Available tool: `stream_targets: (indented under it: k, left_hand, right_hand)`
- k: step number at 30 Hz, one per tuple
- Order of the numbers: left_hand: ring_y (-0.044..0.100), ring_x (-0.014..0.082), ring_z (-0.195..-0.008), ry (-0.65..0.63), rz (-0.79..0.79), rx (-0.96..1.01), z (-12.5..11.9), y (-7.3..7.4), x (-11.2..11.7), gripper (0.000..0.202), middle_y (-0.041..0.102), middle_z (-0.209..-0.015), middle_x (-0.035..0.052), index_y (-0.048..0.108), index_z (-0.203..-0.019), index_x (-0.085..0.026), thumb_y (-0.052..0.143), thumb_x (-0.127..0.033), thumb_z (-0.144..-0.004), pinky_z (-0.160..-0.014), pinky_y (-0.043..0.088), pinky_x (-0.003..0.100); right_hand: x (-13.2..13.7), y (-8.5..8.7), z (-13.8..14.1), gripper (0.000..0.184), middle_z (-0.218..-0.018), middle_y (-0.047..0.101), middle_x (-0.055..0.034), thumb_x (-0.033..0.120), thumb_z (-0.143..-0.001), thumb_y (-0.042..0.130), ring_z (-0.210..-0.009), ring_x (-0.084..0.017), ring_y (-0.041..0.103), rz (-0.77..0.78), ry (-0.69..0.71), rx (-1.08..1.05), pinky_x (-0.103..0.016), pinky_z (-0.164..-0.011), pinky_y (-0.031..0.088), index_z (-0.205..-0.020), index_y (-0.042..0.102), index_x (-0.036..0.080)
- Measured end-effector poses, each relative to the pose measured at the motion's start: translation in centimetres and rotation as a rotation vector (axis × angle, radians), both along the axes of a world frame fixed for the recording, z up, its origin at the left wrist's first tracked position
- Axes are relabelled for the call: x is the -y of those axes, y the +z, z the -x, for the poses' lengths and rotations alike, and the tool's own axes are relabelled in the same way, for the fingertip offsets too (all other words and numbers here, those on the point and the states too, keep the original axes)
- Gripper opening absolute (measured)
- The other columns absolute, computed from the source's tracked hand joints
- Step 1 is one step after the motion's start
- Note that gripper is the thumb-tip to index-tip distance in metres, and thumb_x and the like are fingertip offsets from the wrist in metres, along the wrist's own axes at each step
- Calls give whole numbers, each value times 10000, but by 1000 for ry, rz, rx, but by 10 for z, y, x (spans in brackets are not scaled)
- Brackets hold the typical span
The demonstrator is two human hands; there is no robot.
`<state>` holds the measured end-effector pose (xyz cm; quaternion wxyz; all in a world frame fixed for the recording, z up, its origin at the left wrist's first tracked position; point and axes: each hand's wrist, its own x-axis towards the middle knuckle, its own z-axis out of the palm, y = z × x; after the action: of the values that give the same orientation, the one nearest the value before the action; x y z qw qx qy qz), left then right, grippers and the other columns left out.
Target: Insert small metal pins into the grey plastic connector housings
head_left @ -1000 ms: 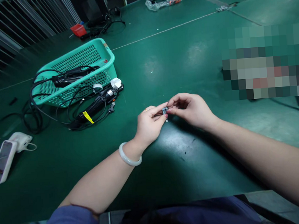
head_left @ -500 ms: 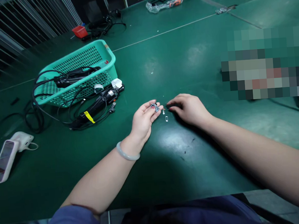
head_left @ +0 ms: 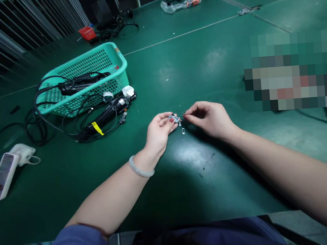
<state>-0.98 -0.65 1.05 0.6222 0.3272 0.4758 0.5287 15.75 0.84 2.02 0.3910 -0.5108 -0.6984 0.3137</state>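
Green worktop [head_left: 174, 200] fills most of the view, with dark bars [head_left: 33, 19] behind its far left corner. At the left edge lies a white device [head_left: 1, 176] with a dark screen, a white block [head_left: 24, 152] just beside it. Next comes a mesh basket [head_left: 114, 83] holding black tools [head_left: 77, 85]; a red bin [head_left: 87, 33] sits beyond it, and another black tool [head_left: 107, 114] with a yellow tag [head_left: 97, 128] lies in front, among cables. Further right, the left hand [head_left: 158, 134], a pale bangle [head_left: 141, 168] at its wrist, pinches a small grey part [head_left: 175, 118] between thumb and fingers, above the worktop. It looks very light and stiff, perhaps fragile, and easy to lose from the fingertips, so its edges seem the best place to hold it. Just below its right end is a tiny white bit [head_left: 179, 124], and nearer the person a white frame [head_left: 183, 130] lies flat. Close by, the right hand [head_left: 209, 117] has thumb and forefinger nearly meeting beside the part; whether they grip anything I cannot tell. A pixelated patch hides what lies at far right.
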Motion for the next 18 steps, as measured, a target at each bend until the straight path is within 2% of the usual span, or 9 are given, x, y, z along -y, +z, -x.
stream_targets:
  k: [6,11,18]
  left_hand:
    - [656,100,-790,1,-89,-19,1,-5,-2,284,687,-831,12,574,-826,-157,779,-200,-634,-858,513,310]
    - [666,116,-811,-16,-202,-80,0,-4,0,334,689,-853,16,565,-784,-157,818,-206,-572,-863,512,321]
    - [675,135,-828,-32,-300,-126,-2,2,5,327,685,-859,22,575,-753,-158,831,-198,-553,-837,541,330]
  right_hand:
    - [7,-2,7,182,-758,703,-24,297,-751,678,-682,-159,648,32,81,-182,-308,-690,513,-891,612,201]
    - [9,-3,7,84,-725,677,-3,269,-782,642,-665,-152,632,-55,30,-101,-305,-698,500,-821,589,217]
    - [11,1,8,68,-682,650,4,242,-768,635,-614,-149,599,-44,-17,-49,-299,-641,475,-765,571,222]
